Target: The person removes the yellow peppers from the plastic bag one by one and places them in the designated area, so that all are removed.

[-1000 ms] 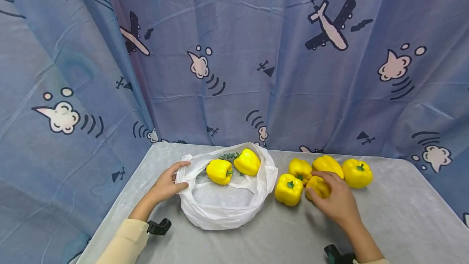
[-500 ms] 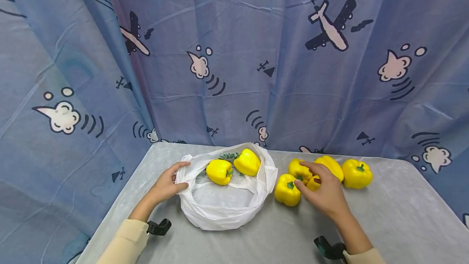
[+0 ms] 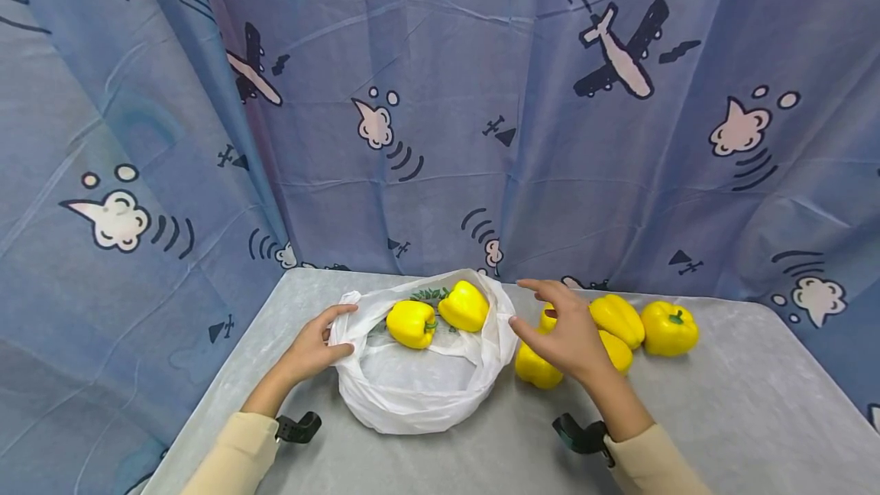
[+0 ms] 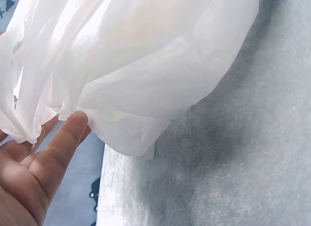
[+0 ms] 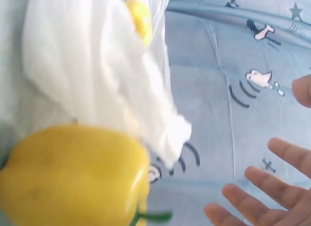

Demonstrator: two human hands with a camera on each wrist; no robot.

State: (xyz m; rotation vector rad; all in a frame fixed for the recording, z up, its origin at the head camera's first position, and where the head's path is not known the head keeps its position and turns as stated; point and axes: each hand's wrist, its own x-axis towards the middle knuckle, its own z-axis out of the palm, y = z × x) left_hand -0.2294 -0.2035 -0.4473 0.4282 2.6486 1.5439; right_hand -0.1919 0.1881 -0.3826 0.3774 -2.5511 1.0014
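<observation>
A white plastic bag [image 3: 412, 411] stands with its mouth wide and rolled, two yellow bell peppers [image 3: 411, 324] showing inside. My left hand [image 3: 312, 342] grips the bag's left rim; the left wrist view shows the thumb [image 4: 68, 138] against the plastic and other fingers partly behind it. Beside the right rim, my right hand [image 3: 560, 331] is spread with nothing in it, thumb tip close to the plastic. Below and behind that hand lie more yellow bell peppers [image 3: 539, 367], some partly covered by it. One pepper [image 5: 77, 172] looms large in the right wrist view.
A grey cloth-covered table [image 3: 749, 411] carries everything. Two peppers lie farther right, the outermost pepper [image 3: 670, 328] with its green stem up. A blue patterned curtain [image 3: 440, 98] hangs along the table's back and left edges. Black camera mounts [image 3: 299, 428] sit on both wrists.
My right hand has left the pepper it was touching and moved left, past the pepper group, to the bag's right rim. The left hand and bag have stayed in place.
</observation>
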